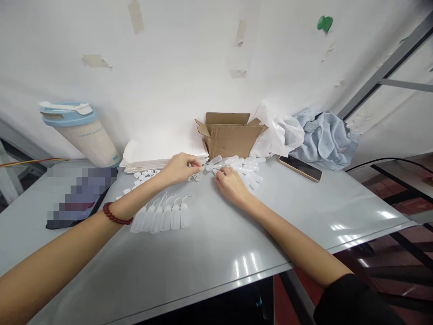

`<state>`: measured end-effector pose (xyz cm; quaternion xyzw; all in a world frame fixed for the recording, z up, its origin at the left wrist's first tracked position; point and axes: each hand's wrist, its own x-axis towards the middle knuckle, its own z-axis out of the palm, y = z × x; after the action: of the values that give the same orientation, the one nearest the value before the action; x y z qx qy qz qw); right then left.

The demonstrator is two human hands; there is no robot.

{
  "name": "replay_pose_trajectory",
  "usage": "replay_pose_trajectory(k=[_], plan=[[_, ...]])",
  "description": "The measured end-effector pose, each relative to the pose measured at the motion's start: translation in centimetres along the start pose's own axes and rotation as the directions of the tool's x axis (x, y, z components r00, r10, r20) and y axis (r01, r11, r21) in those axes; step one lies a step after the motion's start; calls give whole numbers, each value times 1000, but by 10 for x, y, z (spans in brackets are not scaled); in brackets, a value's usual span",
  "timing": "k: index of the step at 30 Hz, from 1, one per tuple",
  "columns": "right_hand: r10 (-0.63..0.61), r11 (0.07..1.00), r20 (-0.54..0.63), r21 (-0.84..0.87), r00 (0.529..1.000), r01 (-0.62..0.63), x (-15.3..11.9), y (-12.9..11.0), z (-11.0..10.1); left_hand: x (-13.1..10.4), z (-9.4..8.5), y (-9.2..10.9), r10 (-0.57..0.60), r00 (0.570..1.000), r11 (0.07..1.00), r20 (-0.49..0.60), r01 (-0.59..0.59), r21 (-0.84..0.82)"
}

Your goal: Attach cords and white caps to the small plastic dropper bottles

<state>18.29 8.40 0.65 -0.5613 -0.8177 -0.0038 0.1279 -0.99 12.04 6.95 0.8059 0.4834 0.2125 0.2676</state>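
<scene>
My left hand (182, 169) is closed in a pinch above a small heap of thin white tips (193, 177); whatever lies between its fingertips is too small to name. Beside it, my right hand (232, 184) rests at the near edge of a pile of small translucent plastic bottles (249, 168). Its fingers are curled and pressed together, and what they hold, if anything, is hidden. A row of several similar bottles (165, 219) with thin bent spouts lies below my left wrist. Small white caps (140, 179) are scattered behind my left forearm.
An open cardboard box (233, 141) stands against the wall, beside stacked white sheets (158, 153). Rightward are a white plastic bag (282, 133), a phone (301, 169) and a crumpled blue cloth (326, 140). A tumbler (89, 137) and a dark, partly blurred-out item (98, 198) occupy the left.
</scene>
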Motion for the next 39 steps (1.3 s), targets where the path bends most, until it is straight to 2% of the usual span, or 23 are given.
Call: replay_pose_trajectory(k=[3, 6, 8, 11, 14, 17, 22, 27, 35, 39], plan=[[33, 999, -7, -18, 999, -33, 1, 0, -3, -5, -11, 2, -182, 982, 963, -46, 169, -209], [75, 997, -93, 32, 993, -72, -2, 3, -6, -13, -18, 4, -271, 957, 915, -106, 222, -336], [83, 990, -185, 126, 979, -60, -5, 5, -8, -23, -19, 4, -301, 947, 897, -114, 241, -371], [71, 937, -320, 346, 945, 47, -12, 0, -11, -43, -17, 4, -277, 953, 904, -118, 218, -368], [72, 808, -399, 561, 914, 181, -22, -16, -15, -66, -8, 4, -294, 944, 914, -149, 232, -333], [53, 713, -386, 660, 921, 236, -31, -35, -18, -85, 2, 6, -325, 929, 878, -177, 227, -421], [6, 661, -347, 705, 938, 257, -42, -52, -20, -103, 13, 11, -381, 897, 804, -222, 203, -559], [26, 651, -290, 731, 957, 204, -48, -56, -21, -112, 18, 14, -398, 886, 786, -238, 195, -587], [-3, 628, -352, 728, 936, 276, -49, -57, -20, -114, 26, 13, -336, 886, 822, -320, 109, -560], [-17, 645, -293, 727, 956, 234, -50, -57, -20, -115, 28, 13, -315, 895, 834, -315, 103, -542]])
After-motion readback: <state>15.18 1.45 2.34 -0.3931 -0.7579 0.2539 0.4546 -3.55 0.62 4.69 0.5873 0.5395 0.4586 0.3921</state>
